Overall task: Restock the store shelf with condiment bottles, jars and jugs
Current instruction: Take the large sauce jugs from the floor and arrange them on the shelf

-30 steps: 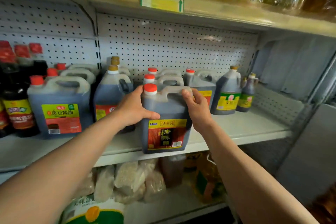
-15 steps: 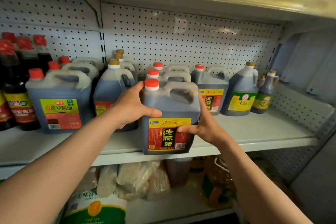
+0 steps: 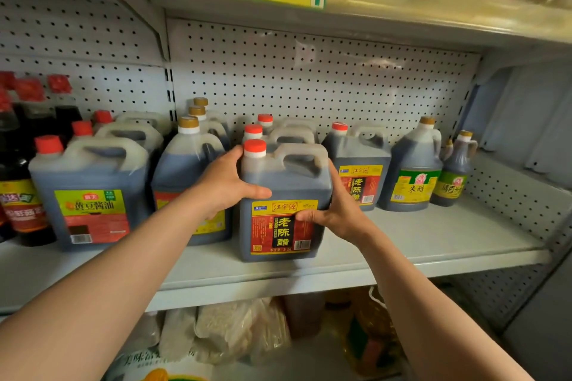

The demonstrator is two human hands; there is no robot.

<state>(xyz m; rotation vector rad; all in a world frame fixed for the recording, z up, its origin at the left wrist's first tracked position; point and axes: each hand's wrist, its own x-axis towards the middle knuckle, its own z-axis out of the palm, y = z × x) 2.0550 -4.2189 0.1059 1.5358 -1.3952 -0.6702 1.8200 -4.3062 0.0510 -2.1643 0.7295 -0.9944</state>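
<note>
head | vinegar jug [image 3: 283, 192] upright on shelf [image 3: 433, 244] | clasped between left hand [image 3: 224, 184] and right hand [image 3: 335, 213] fingers

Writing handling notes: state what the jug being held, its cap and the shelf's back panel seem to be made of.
Jug gripped by the left hand and right hand: likely translucent plastic; dark liquid shows through, moulded handle, glossy paper label.
Cap: probably opaque red plastic, matte.
Back panel: seemingly painted sheet metal, white, with regular perforations.
</note>
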